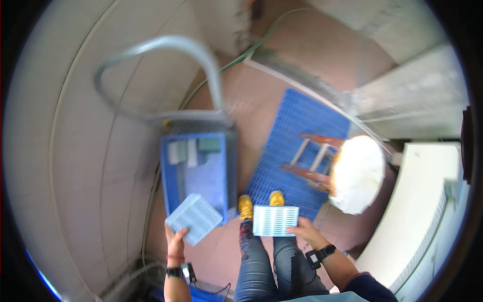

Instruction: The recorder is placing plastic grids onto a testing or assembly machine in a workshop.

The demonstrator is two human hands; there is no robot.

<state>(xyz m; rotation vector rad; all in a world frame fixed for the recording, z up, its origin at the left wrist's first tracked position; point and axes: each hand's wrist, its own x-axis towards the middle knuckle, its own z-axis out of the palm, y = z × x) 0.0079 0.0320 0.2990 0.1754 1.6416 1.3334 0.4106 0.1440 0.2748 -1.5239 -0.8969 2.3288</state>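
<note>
Head view: the left hand (176, 242) has its fingers closed on the lower-left edge of a pale-blue slotted rectangular panel (195, 219), which appears over the near end of a blue rectangular plastic bin (165, 173). The right hand (306, 231) grips the right edge of a second pale-blue slotted rectangular panel (275, 220), above the person's legs. White and green blocks (209, 145) lie in the bin's far end, though blur makes their exact kind uncertain. A white-topped stool with reddish-brown legs (358, 173) stands to the right.
</note>
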